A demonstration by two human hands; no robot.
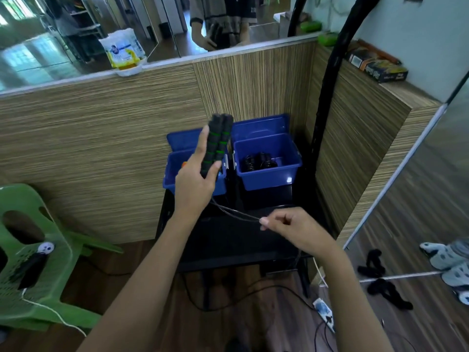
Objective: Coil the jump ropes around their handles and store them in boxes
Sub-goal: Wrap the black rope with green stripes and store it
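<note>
My left hand (196, 174) grips two black jump rope handles with green rings (217, 143), held side by side and upright in front of the left blue box (169, 182). A thin grey rope (234, 213) runs from the handles' lower ends to my right hand (291, 228), which pinches it between thumb and fingers above a black table (228, 245). The right blue box (269, 174) stands open with a coiled black jump rope (258, 161) inside. Both boxes have their lids tipped back against the wooden wall.
A green plastic chair (38, 270) with a black device on it stands at left. A wood-grain partition (101, 138) rises behind the boxes, with a mirror above. A black pole (327, 97) stands right of the boxes. Cables and a power strip (323, 311) lie on the floor.
</note>
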